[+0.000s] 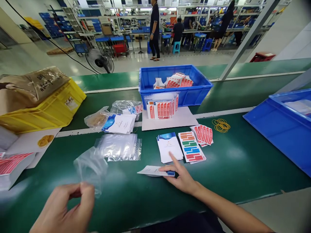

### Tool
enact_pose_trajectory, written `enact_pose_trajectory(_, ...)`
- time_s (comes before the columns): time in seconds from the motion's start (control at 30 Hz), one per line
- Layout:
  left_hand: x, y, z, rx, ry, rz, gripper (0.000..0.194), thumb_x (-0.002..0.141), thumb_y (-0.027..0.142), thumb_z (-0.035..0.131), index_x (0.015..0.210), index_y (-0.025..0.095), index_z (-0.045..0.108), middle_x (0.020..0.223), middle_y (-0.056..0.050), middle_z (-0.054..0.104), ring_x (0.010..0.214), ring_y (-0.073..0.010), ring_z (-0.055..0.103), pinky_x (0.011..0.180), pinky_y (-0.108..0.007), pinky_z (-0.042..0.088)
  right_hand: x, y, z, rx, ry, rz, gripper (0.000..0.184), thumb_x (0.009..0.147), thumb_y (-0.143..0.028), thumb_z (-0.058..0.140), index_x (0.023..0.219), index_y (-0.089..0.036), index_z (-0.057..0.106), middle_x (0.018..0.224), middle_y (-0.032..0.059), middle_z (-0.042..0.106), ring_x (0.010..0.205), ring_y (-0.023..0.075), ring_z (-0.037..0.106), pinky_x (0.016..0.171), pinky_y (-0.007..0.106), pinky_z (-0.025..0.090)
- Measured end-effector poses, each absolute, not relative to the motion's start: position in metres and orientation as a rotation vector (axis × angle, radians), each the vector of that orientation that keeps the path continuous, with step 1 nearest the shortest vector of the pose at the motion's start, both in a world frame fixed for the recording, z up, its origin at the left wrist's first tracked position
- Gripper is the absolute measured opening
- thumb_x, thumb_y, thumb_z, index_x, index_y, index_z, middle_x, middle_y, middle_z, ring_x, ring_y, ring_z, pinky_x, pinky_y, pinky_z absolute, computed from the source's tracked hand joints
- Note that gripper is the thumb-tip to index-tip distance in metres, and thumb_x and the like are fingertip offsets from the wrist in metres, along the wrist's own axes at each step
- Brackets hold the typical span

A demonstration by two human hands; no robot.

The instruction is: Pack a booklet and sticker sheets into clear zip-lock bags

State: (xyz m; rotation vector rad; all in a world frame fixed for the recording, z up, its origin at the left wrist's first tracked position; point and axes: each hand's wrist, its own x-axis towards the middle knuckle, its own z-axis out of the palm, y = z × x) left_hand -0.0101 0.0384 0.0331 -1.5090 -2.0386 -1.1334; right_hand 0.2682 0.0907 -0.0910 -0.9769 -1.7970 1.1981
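Black marker lettering on the brown package [46, 81], upper left of frame; can't read it reliably. Print on the blue-and-white booklets [169, 149], centre, and the multicolour label sheets [191, 147], just right of them, too small for me. Left hand [65, 207], lower left: I see it pinching a clear bag [91, 166], which extends up-frame from the fingertips. Right hand [181, 177], lower centre, grips a white leaflet [149, 171] jutting leftward, index finger extended toward the booklets.
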Motion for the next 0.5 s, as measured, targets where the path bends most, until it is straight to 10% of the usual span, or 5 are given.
enact_pose_trajectory(0.17,0.002,0.015,0.024,-1.739,-1.999,-0.981,0.013,0.075,0.021,0.058,0.064,0.020,0.052,0.060,0.003,0.052,0.056,-0.0116,0.049,0.057,-0.025,0.037,0.272,0.091,-0.083,-0.934,-1.897,1.274,0.025,0.087,-0.026,0.052,0.106,-0.023,0.068,0.106,0.0053,0.069,0.098,0.0228,0.064,0.088,0.037,0.050)
enact_pose_trajectory(0.5,0.078,0.016,-0.078,-2.161,-2.421,-0.746,0.023,0.083,0.021,0.046,0.061,0.021,0.039,0.060,0.004,0.045,0.054,-0.0110,0.045,0.056,-0.024,0.034,0.282,0.065,-0.071,-1.127,-1.068,1.722,0.032,0.080,-0.041,0.064,0.101,-0.017,0.062,0.086,0.0058,0.069,0.074,0.0217,0.065,0.070,0.036,0.054)
